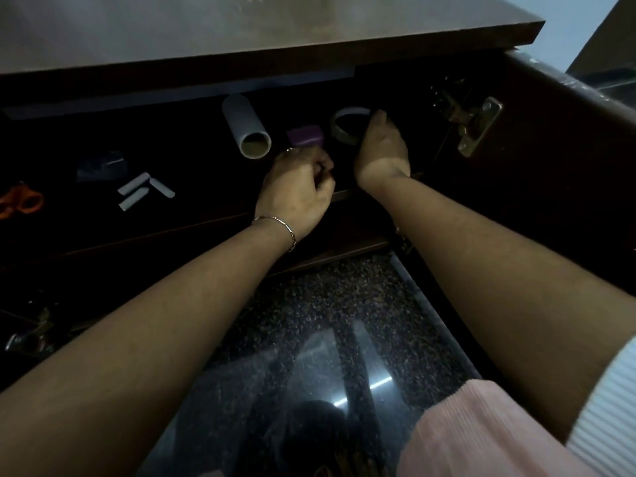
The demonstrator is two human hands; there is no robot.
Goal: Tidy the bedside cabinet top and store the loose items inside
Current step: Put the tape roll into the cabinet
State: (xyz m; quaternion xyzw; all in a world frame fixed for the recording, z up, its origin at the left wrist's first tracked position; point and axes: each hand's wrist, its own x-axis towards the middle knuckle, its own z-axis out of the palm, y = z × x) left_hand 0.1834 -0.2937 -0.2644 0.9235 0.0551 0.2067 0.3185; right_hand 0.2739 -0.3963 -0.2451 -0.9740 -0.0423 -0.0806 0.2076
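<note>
Both hands reach into the dark open cabinet under its brown top [241, 25]. My right hand [382, 146] grips the right side of a grey tape ring [346, 127] standing on the shelf. My left hand [297, 191] is curled near the shelf's front edge, just below a small purple block [304, 136]; whether its fingers pinch anything is hidden. A grey cardboard tube [246, 127] lies left of the block. Small grey rolled pieces [137, 192] and a folded dark packet [101, 165] lie further left.
Orange-handled scissors [20, 201] lie at the far left of the shelf. The cabinet door [550, 160] stands swung open on the right with its metal hinge [476, 127]. Below is polished speckled stone floor [327, 339]. A metal object [27, 335] sits at lower left.
</note>
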